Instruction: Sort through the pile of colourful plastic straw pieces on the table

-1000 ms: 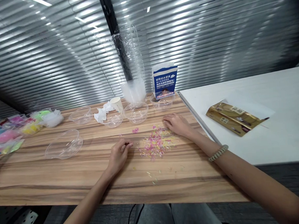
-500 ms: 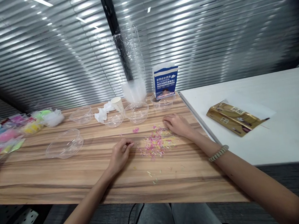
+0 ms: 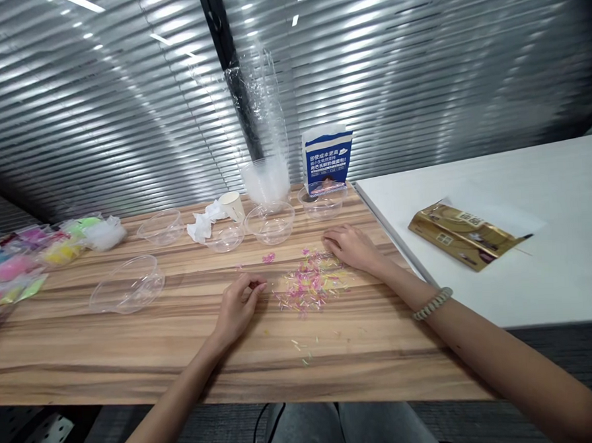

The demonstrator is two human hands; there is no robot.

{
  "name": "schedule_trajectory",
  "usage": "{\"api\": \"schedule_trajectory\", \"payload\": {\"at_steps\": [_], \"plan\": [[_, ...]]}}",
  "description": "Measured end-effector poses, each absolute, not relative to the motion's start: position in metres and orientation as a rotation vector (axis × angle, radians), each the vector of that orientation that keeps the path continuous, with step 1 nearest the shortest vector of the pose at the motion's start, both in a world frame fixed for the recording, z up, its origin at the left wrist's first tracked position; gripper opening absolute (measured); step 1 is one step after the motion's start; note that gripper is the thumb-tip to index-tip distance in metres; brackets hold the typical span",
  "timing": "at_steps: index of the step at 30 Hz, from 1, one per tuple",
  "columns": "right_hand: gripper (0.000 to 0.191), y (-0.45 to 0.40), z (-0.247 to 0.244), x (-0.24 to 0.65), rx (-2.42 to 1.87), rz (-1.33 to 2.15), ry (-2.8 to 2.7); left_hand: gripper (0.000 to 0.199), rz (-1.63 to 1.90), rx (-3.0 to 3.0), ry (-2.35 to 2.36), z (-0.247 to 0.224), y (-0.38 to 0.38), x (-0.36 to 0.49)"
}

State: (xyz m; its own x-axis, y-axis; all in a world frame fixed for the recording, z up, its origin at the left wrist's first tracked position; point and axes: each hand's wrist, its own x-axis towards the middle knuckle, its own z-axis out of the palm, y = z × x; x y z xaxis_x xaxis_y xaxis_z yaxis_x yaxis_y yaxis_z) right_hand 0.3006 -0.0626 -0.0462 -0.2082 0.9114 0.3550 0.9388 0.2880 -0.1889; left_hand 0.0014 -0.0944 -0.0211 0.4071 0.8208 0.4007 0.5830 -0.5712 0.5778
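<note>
Hands on either side of the work: left hand (image 3: 238, 307) has thumb and forefinger drawn together just left of the loose pile of thin pink, yellow and white strips (image 3: 309, 283); can't tell if a strip is pinched. Right hand (image 3: 351, 245) lies palm down with fingers curled at the pile's far right edge; can't see what's under them. Change over the last second: left fingertips edged slightly toward the pile; right hand held put, pile looks the same, so no visible sorting progress. Pile is mid wood-grain tabletop (image 3: 134, 355), small bright-pink clump (image 3: 269, 257) just behind it, few pale stray strips (image 3: 296, 344) in front. Farther out: clear round plastic bowl (image 3: 270, 224) behind, white paper cup (image 3: 232, 206) beside it, clear plastic bags of coloured pieces (image 3: 62, 250) far left.
</note>
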Motion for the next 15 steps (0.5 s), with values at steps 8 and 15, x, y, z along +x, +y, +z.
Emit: {"api": "schedule_trajectory", "payload": {"at_steps": [8, 15], "plan": [[0.024, -0.0627, -0.046, 0.3008, -1.667, -0.075, -2.176, 0.015, 0.963, 2.323, 1.204, -0.0218, -0.0941, 0.0019], [0.024, -0.0621, -0.0459, 0.3009, -1.656, -0.079, -2.184, 0.016, 0.954, 2.311, 1.202, -0.0222, -0.0936, 0.0017]]}}
